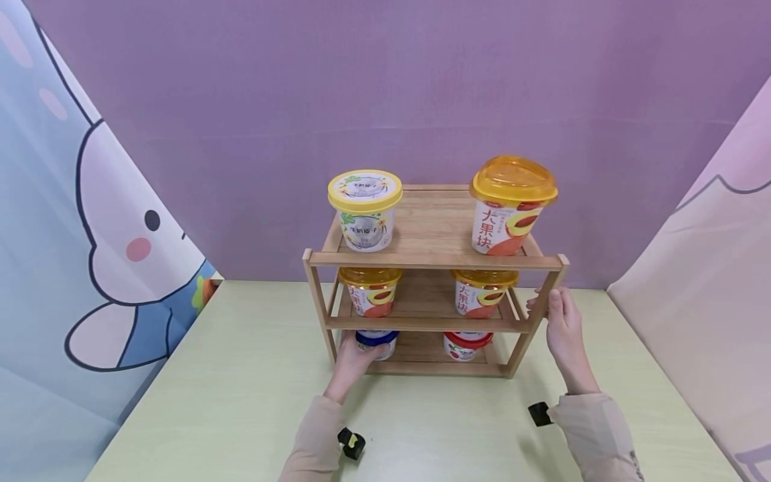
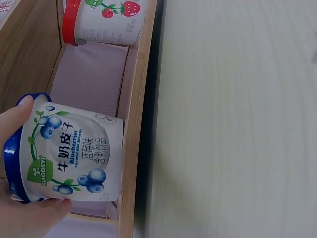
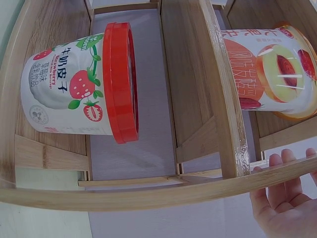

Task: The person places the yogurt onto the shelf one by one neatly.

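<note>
A three-tier wooden shelf (image 1: 434, 260) stands on the table with tubs on every tier. My left hand (image 1: 354, 358) grips the blue-lidded blueberry milk tub (image 2: 74, 153) on the bottom tier at the left, thumb and fingers around it near the lid. At the shelf's right side, my right hand (image 1: 563, 328) has its fingers (image 3: 285, 181) against the upright post, apart from the tubs. A red-lidded strawberry milk tub (image 3: 74, 87) sits on the bottom tier at the right.
Two orange-lidded fruit tubs (image 1: 371, 294) stand on the middle tier. A yellow-lidded tub (image 1: 366, 211) and a taller orange-lidded cup (image 1: 510, 207) are on top. Purple cloth (image 1: 385, 87) hangs behind; printed curtains flank the pale table (image 1: 229, 395).
</note>
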Available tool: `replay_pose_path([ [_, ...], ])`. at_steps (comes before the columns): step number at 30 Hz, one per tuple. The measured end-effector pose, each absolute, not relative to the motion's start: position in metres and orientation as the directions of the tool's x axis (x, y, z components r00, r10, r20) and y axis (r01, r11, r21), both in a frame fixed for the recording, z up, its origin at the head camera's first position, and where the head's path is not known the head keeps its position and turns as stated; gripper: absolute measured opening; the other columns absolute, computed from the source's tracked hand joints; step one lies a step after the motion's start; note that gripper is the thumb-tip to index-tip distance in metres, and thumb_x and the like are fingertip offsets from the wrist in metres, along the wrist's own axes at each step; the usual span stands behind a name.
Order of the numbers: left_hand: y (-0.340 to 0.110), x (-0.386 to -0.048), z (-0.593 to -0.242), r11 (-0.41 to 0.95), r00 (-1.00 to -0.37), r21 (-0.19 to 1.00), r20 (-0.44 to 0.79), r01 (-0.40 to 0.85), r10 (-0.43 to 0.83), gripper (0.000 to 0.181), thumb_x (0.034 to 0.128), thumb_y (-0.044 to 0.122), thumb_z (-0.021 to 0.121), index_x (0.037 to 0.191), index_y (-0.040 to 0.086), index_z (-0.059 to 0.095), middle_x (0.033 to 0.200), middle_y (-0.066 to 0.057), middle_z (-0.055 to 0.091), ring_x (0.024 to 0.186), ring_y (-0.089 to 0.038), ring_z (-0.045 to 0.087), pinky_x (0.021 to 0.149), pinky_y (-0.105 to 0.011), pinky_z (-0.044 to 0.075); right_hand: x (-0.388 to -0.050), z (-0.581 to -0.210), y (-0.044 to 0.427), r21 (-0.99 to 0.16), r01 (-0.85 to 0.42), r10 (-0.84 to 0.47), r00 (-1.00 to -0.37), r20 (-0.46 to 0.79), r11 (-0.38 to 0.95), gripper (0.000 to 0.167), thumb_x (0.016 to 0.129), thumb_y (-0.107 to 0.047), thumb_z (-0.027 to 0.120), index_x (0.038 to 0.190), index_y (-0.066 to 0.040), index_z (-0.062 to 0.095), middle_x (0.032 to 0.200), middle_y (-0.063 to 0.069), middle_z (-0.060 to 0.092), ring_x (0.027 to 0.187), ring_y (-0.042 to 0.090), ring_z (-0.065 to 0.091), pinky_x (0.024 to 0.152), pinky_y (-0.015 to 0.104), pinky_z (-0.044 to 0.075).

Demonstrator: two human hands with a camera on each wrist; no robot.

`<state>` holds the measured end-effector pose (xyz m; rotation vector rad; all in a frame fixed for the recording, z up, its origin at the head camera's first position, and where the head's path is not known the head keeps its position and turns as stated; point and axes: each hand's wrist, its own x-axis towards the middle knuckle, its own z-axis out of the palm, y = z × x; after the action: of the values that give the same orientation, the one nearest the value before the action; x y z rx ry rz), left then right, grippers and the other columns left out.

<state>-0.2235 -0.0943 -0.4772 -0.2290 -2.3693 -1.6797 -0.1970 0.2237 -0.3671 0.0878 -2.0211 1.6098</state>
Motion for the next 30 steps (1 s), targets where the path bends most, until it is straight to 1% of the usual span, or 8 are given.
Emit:
replay_pose_path([
  [6, -0.091, -0.223, -0.478, 0.340, -0.957, 0.905, 0.286, 0.256, -0.039, 0.090, 0.0671, 0.011, 0.076, 0.137, 0.000, 0.020, 0.133, -0.023, 0.029, 0.120, -0.037, 0.033, 0.099, -0.048, 0.026, -0.198, -0.368, 0.224, -0.878, -0.389, 0.275, -0.844, 0.461, 0.277, 0.023, 0.098, -0.016, 0.028, 0.088, -0.024, 0.047, 0.071, -0.012, 0.057, 0.070, -0.001, 0.056, 0.070, 0.011, 0.041],
  [11, -0.090, -0.222, -0.477, 0.353, -0.957, 0.901, 0.287, 0.253, -0.046, 0.089, 0.0674, 0.011, 0.076, 0.137, 0.001, 0.021, 0.133, -0.023, 0.029, 0.120, -0.037, 0.033, 0.098, -0.049, 0.027, -0.197, -0.368, 0.224, -0.881, -0.386, 0.277, -0.846, 0.456, 0.273, 0.023, 0.098, -0.016, 0.028, 0.088, -0.025, 0.047, 0.070, -0.012, 0.057, 0.070, -0.001, 0.056, 0.070, 0.011, 0.041],
  [17, -0.090, -0.219, -0.473, 0.361, -0.963, 0.902, 0.267, 0.236, -0.037, 0.085, 0.0703, 0.013, 0.074, 0.137, 0.002, 0.023, 0.135, -0.022, 0.026, 0.121, -0.036, 0.031, 0.099, -0.049, 0.026, -0.197, -0.368, 0.225, -0.878, -0.392, 0.271, -0.845, 0.462, 0.276, 0.023, 0.098, -0.017, 0.028, 0.088, -0.024, 0.047, 0.071, -0.012, 0.057, 0.070, 0.000, 0.056, 0.070, 0.011, 0.041],
  [22, -0.091, -0.215, -0.469, 0.401, -0.956, 0.880, 0.292, 0.256, -0.030, 0.083, 0.0734, 0.019, 0.072, 0.137, 0.001, 0.023, 0.138, -0.023, 0.022, 0.124, -0.037, 0.027, 0.100, -0.049, 0.024, -0.197, -0.368, 0.225, -0.873, -0.392, 0.263, -0.844, 0.467, 0.290, 0.022, 0.098, -0.017, 0.028, 0.089, -0.024, 0.047, 0.072, -0.012, 0.057, 0.071, 0.000, 0.055, 0.069, 0.011, 0.041],
  [25, -0.091, -0.210, -0.467, 0.423, -0.952, 0.868, 0.304, 0.261, -0.038, 0.082, 0.0740, 0.021, 0.072, 0.137, 0.001, 0.023, 0.137, -0.025, 0.022, 0.123, -0.039, 0.027, 0.099, -0.051, 0.023, -0.197, -0.367, 0.225, -0.875, -0.389, 0.261, -0.847, 0.463, 0.289, 0.022, 0.098, -0.017, 0.028, 0.089, -0.024, 0.047, 0.072, -0.012, 0.057, 0.071, -0.001, 0.055, 0.070, 0.011, 0.041],
  [30, -0.089, -0.201, -0.463, 0.417, -0.961, 0.880, 0.273, 0.226, -0.055, 0.082, 0.0756, 0.022, 0.070, 0.138, 0.004, 0.020, 0.136, -0.025, 0.020, 0.122, -0.040, 0.027, 0.097, -0.054, 0.025, -0.205, -0.378, 0.233, -0.880, -0.387, 0.263, -0.850, 0.456, 0.275, 0.022, 0.098, -0.017, 0.028, 0.090, -0.024, 0.048, 0.072, -0.012, 0.058, 0.072, 0.000, 0.056, 0.071, 0.011, 0.041],
])
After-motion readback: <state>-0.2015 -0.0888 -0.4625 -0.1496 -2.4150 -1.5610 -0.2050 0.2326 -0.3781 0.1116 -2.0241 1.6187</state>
